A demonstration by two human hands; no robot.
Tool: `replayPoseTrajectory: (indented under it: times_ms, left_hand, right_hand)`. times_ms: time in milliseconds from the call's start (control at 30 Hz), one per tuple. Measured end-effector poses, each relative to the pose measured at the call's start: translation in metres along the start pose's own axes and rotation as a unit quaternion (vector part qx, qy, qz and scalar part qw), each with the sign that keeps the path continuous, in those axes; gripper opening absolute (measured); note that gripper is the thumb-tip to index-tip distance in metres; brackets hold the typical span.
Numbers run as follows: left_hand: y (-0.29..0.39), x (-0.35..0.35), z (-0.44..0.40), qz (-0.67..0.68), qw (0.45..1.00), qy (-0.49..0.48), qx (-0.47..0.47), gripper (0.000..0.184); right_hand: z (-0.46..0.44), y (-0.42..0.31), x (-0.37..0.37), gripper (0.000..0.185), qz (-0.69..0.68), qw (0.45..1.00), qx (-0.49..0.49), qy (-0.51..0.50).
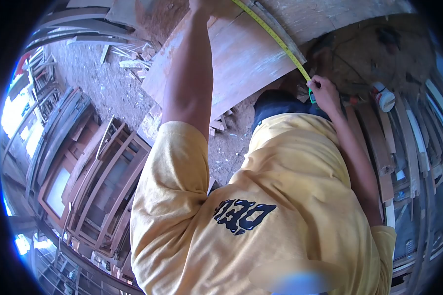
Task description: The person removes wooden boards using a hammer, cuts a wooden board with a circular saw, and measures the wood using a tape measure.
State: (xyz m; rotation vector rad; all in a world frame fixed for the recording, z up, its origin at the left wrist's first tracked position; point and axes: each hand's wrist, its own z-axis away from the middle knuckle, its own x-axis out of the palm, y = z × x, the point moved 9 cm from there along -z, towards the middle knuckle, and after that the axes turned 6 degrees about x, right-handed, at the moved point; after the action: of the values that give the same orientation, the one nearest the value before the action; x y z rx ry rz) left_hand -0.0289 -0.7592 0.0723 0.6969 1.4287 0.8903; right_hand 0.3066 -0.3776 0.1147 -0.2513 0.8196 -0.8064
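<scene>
My right hand (325, 93) is closed around a green tape measure (312, 95), close to my dark shorts. From it a yellow tape blade (275, 38) runs up and to the left, over a large wooden panel (231, 64) and beside a narrow wooden strip (280, 30), leaving the view at the top. My left arm stretches forward over the panel. Only part of my left hand (202, 6) shows at the top edge; its fingers are cut off, so whether it touches the tape is hidden.
Wooden frames (106, 191) and stacked boards (59, 132) stand on the left. Timber lengths (413, 142) lie on the right, with a white tub (385, 101) near their end. Wood scraps (135, 64) litter the dusty floor (91, 59).
</scene>
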Motion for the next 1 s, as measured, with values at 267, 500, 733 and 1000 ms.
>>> replayPoseTrajectory:
  times_ms: [267,500,733,1000]
  left_hand:
    - [0.006,0.0,0.0,0.016,1.0,0.016,0.001,0.014]
    - [0.041,0.001,0.077,-0.381,0.898,0.11,0.19,0.079]
    - [-0.108,-0.165,0.413,-0.472,0.802,0.092,-0.354,0.046]
    - [-0.109,-0.187,0.79,-0.112,0.554,0.382,-0.731,0.075]
  right_hand:
    - [-0.005,0.005,0.002,0.026,0.031,0.999,-0.012,-0.014]
    - [-0.009,0.001,0.005,0.027,0.027,0.996,0.018,-0.082]
    - [-0.011,-0.037,-0.038,0.025,-0.285,0.937,0.076,-0.185]
    - [-0.146,-0.03,-0.23,0.029,-0.292,0.953,0.029,0.08]
